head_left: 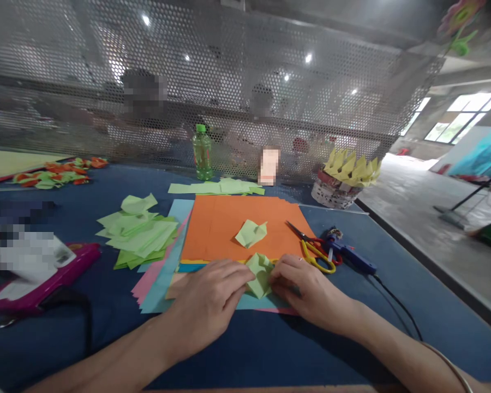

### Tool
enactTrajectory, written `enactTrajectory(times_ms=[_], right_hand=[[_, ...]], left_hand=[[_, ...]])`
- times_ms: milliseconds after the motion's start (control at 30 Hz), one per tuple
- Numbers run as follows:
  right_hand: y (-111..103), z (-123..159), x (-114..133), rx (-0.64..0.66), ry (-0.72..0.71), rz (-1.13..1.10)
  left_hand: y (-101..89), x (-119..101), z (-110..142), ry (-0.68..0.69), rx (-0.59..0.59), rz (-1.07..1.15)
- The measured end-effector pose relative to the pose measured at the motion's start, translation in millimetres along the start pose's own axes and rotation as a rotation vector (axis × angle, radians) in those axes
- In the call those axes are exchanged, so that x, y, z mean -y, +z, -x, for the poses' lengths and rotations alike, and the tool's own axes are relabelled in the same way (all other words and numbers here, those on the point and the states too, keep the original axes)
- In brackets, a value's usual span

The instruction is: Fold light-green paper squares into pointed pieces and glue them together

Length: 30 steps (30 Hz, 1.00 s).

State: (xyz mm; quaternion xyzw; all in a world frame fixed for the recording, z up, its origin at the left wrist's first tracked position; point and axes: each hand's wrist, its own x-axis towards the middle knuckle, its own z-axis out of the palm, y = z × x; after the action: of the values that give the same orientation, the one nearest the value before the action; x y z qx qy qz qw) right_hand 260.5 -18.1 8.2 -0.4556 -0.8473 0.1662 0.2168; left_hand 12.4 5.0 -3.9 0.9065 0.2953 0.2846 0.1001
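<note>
My left hand and my right hand meet over a small folded light-green paper piece at the near edge of a stack of coloured sheets. Both hands pinch the piece from either side, fingers curled onto it. A second folded green piece lies loose on the orange sheet just beyond. Blue and pink sheets stick out under the orange one.
A pile of green paper squares lies left. Scissors with yellow and red handles and a blue glue gun with a cord lie right. A green bottle, a basket with yellow paper and a perforated metal screen stand behind. A pink case lies far left.
</note>
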Motion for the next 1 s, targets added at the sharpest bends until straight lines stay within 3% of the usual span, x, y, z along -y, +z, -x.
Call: enactTrajectory(times_ms=[367, 600, 1000], right_hand=[[0.1, -0.7, -1.1, 0.011, 0.000, 0.025], [1.1, -0.5, -0.7, 0.011, -0.021, 0.043], [1.0, -1.8, 0.5, 0.022, -0.047, 0.029]], left_hand=[[-4.8, -3.9, -4.5, -0.135, -0.064, -0.024], [-2.8, -1.6, -6.2, -0.073, -0.025, 0.011], [1.7, 1.7, -3.8, -0.092, 0.029, 0.008]])
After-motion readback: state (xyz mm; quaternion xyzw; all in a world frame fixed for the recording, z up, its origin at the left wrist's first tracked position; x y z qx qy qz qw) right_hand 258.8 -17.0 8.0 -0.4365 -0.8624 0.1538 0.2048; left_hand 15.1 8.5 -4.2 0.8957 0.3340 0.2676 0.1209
